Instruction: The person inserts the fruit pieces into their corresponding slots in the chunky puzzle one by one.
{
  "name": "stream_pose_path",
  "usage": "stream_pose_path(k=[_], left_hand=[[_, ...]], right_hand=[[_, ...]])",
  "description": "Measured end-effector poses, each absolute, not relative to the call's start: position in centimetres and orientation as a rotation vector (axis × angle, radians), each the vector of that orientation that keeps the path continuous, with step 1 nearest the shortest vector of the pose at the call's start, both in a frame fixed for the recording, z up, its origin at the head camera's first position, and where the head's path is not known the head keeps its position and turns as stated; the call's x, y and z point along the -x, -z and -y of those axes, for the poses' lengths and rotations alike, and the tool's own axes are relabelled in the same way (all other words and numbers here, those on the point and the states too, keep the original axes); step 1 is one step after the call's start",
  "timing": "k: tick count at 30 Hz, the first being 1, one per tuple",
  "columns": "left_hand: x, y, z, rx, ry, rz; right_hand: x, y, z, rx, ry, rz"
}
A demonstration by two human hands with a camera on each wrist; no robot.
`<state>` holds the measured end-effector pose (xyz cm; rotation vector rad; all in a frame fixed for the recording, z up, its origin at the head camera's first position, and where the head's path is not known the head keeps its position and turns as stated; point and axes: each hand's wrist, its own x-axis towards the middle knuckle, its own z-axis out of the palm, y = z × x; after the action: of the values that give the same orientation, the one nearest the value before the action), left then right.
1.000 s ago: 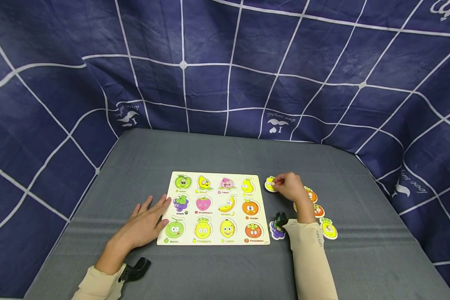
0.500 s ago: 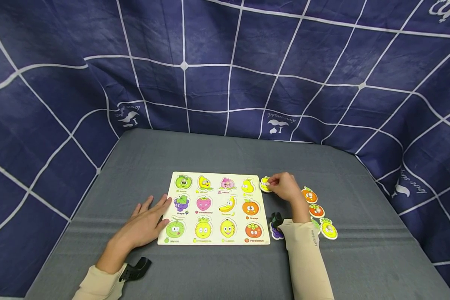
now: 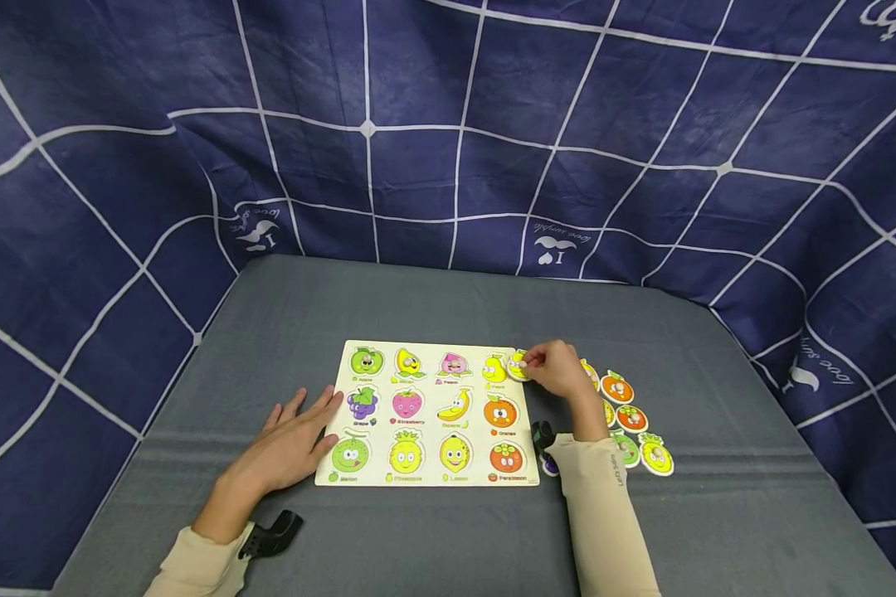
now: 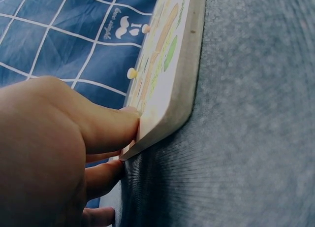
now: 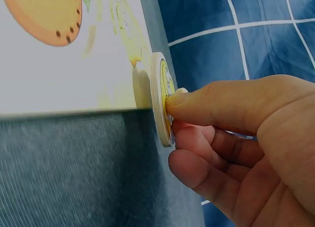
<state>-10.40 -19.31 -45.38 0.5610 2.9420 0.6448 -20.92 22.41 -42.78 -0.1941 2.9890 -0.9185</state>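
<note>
A cream wooden fruit puzzle board (image 3: 430,454) lies on the grey cloth, printed with rows of cartoon fruits. My left hand (image 3: 287,444) rests on its left edge with fingers spread; the left wrist view shows the thumb (image 4: 110,126) on the board's edge. By its small knob, my right hand (image 3: 558,371) pinches a yellow fruit puzzle piece (image 3: 518,365). That piece overlaps the board's upper right edge, beside the printed pear (image 3: 495,370). In the right wrist view the yellow piece (image 5: 160,99) stands tilted on edge to me, its picture mostly hidden.
Loose pieces lie right of the board: an orange (image 3: 616,387), a persimmon (image 3: 631,419), a pineapple (image 3: 656,455), a green round one (image 3: 626,450) and others partly behind the right arm. A grape piece (image 3: 549,464) is mostly covered. Blue grid cloth (image 3: 418,166) hangs behind.
My right hand has moved left with the yellow piece, from beside the board to over its upper right edge. More loose pieces show behind the arm. The left hand stays put.
</note>
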Motion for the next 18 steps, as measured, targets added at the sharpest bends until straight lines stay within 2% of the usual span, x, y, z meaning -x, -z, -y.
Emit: stream_pose_path(k=[18], left_hand=[[10.5, 45.3, 19.3, -0.547, -0.654, -2.930]], right_hand=[[21.3, 43.2, -20.4, 0.309, 0.942, -2.956]])
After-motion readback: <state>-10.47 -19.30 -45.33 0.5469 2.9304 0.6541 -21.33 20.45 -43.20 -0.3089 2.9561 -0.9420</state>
